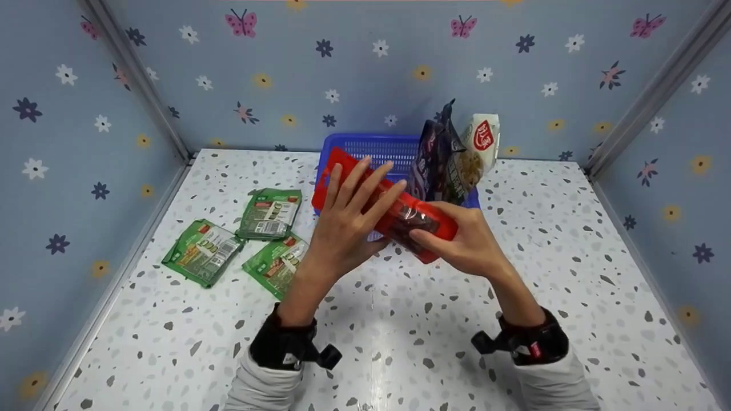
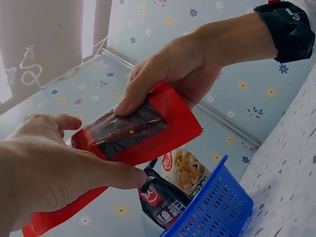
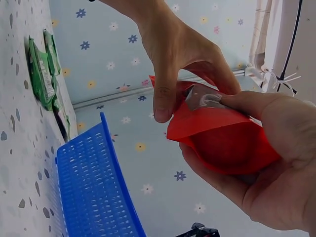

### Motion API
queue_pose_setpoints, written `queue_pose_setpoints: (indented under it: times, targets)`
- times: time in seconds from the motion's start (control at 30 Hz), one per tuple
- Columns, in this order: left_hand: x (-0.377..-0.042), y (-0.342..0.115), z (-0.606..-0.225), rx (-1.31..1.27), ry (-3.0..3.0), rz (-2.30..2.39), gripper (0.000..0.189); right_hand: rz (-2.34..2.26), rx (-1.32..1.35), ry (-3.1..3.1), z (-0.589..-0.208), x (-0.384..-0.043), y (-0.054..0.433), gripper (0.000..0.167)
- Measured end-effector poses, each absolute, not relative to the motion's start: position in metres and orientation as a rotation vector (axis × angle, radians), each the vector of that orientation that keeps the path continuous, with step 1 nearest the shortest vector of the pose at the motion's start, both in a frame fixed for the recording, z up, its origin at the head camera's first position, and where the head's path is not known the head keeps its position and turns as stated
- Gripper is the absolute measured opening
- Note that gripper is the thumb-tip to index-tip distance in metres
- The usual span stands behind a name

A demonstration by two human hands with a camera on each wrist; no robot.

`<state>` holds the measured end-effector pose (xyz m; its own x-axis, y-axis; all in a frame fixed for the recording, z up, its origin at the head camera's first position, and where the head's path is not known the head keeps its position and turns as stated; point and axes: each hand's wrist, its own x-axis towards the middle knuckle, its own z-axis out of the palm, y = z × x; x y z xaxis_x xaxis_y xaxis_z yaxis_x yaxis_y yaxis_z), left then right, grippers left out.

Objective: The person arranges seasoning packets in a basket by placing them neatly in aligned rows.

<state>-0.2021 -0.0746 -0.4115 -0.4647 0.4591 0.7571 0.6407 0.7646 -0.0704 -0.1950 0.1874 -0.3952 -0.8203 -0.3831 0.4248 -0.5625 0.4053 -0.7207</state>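
Note:
Above the blue basket [image 1: 374,140], a red bag [image 1: 442,222] with a clear window showing dark contents is held tilted between both hands. My right hand [image 1: 471,242] grips its lower right end, thumb on the window side, as the right wrist view also shows. My left hand [image 1: 348,228] holds the other part, its long fingers spread across the bag and its thumb [image 2: 113,174] on the opposite side. In the left wrist view the red bag [image 2: 173,121] runs between the two hands. Part of it is hidden behind the left hand.
Dark bags [image 1: 428,154] and a white bag [image 1: 482,140] stand upright at the basket's right end. Several green packets lie on the speckled table left of my hands, one green packet [image 1: 204,253] farthest left. Flower-patterned walls [image 1: 354,63] enclose the table's back and sides.

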Motion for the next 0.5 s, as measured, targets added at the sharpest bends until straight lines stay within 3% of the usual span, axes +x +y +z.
queue_pose_setpoints:
  times: [0.27,0.5]
  targets:
    - [-0.198,-0.067,-0.406,-0.784,-1.819,-0.888,0.087,1.542,0.626,-2.269,-0.398,-0.199,0.187,0.045]
    - [-0.190,-0.046,-0.413,-0.533,-1.624,-1.311,0.073,1.664,0.619,-2.076,-0.399,-0.195,0.183,0.045]
